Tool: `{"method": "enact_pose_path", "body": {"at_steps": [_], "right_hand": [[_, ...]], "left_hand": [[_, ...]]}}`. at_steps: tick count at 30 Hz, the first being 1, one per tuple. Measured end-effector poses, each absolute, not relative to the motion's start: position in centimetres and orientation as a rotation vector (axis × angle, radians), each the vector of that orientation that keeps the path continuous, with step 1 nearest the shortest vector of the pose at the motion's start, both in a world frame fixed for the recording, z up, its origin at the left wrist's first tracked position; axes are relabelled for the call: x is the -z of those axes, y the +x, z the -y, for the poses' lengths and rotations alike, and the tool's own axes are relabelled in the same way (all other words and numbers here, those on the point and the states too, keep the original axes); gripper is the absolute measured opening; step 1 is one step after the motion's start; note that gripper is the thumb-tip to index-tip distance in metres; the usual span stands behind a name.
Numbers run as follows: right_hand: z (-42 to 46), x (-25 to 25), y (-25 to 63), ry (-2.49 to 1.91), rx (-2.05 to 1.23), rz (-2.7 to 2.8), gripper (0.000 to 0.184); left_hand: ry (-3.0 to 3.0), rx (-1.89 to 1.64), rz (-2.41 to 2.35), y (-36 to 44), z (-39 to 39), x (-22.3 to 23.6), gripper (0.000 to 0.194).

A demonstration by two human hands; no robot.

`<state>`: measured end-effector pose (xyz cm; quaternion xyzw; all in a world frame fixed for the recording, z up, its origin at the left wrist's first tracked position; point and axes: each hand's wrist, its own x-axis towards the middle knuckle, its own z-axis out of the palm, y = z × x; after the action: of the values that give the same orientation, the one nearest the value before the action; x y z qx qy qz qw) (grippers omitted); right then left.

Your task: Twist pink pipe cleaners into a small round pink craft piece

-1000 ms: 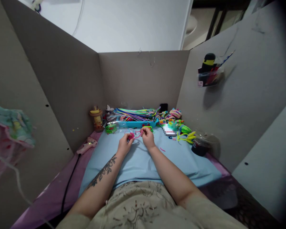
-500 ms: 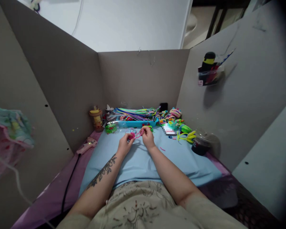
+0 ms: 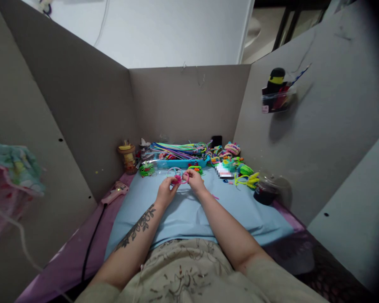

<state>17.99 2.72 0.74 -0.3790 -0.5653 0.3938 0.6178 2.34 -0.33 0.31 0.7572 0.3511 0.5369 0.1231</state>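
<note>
Hands first: I see the left hand [image 3: 167, 192] and right hand [image 3: 195, 182] pinching one looped pink piece [image 3: 178, 179] between them, above the blue cloth [image 3: 183, 214] on the bench, in front of the blue tray [image 3: 186, 163] of colorful stems [image 3: 181, 149].

Stems [image 3: 180, 148] lie in a tray [image 3: 189, 163] at the far edge of a sheet [image 3: 183, 214] — a cup [image 3: 128, 160] left of it, a glue gun [image 3: 115, 193] nearer, left of the sheet — and a jar [image 3: 265, 194] sits right of centre.
</note>
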Motion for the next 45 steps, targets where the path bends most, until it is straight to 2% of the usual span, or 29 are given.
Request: {"method": "enact_pose_path", "body": {"at_steps": [13, 18, 22, 30, 38, 45], "right_hand": [[-2.7, -1.0, 18.2, -0.800, -0.622, 1.235, 0.004], [-2.4, -0.7, 17.8, -0.885, -0.684, 1.349, 0.008], [-2.1, -0.8, 17.7, -0.983, -0.546, 1.437, 0.009], [-1.8, -0.7, 17.1, -0.919, -1.089, 1.374, 0.017], [-0.6, -1.2, 16.0, -0.755, -1.214, 1.312, 0.035], [-0.8, -0.8, 15.6, -0.731, -1.166, 1.292, 0.032]], "left_hand": [[2.237, -1.394, -1.043, 2.3, 0.2, -0.2, 0.011], [2.262, -1.473, -1.054, 2.2, 0.2, -0.1, 0.009], [2.248, -1.542, -1.073, 2.1, 0.1, -0.2, 0.009], [2.203, -1.614, -1.131, 2.0, 0.0, -0.1, 0.010], [2.218, -1.611, -1.188, 1.9, -0.3, 0.0, 0.010], [2.215, -1.577, -1.188, 2.0, -0.1, -0.1, 0.012]]}}
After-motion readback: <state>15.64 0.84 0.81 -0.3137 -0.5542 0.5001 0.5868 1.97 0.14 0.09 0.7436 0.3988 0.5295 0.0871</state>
